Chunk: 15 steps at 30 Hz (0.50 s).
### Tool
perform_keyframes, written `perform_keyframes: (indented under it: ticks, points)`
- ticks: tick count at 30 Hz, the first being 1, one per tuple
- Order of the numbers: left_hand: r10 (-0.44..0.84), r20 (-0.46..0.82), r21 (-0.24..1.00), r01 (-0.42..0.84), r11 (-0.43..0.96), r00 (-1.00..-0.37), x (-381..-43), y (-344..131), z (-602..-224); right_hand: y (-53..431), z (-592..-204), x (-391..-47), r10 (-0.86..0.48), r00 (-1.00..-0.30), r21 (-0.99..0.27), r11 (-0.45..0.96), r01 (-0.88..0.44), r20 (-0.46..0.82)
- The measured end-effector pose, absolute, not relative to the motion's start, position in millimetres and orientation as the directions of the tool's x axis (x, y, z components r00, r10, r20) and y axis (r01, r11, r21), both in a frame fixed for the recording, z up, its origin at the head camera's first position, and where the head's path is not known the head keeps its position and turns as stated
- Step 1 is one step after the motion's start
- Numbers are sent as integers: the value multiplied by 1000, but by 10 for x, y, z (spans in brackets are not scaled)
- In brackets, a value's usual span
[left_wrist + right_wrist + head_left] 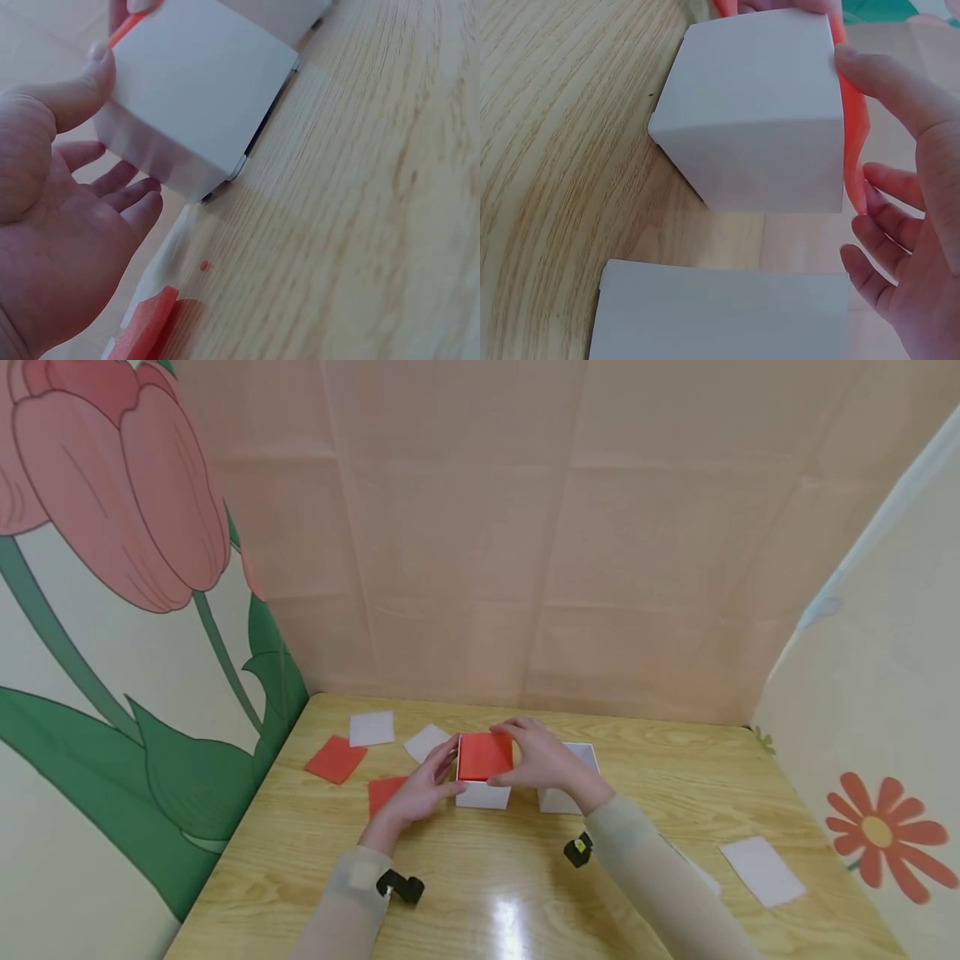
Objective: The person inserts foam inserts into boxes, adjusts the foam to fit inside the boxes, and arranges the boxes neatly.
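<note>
A white open-topped box (483,795) stands on the table with a red square sheet (486,755) lying over its top. In the right wrist view that red sheet (852,112) bulges a little above the box's rim. My left hand (423,789) steadies the box at its left side, thumb at the front top edge and fingers along the side wall. My right hand (543,760) holds the red sheet at its right edge, thumb at the near corner and fingertips at the far one. A second white box (561,802), its top open, is just right of the first, partly behind my right wrist.
Left of the boxes lie red sheets (337,759) and white sheets (371,728), one red sheet (386,792) partly under my left hand. Another white sheet (763,872) lies at the right, with one more half hidden by my right sleeve. A pink cloth backdrop (450,568) hangs behind the table.
</note>
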<state>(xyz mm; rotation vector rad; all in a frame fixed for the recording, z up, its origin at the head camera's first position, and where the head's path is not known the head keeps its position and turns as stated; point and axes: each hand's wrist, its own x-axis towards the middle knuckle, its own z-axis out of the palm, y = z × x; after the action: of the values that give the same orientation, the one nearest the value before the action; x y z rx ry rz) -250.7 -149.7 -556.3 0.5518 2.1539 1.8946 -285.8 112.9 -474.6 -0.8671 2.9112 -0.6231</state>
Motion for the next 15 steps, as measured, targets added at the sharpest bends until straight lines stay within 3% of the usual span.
perform_keyframes:
  ticks: [15]
  points:
    - [432,103,980,165,108,-896,-2509,-1506,-5557,1151,-4815,-2859,-549,-835,-486,722,-493,31]
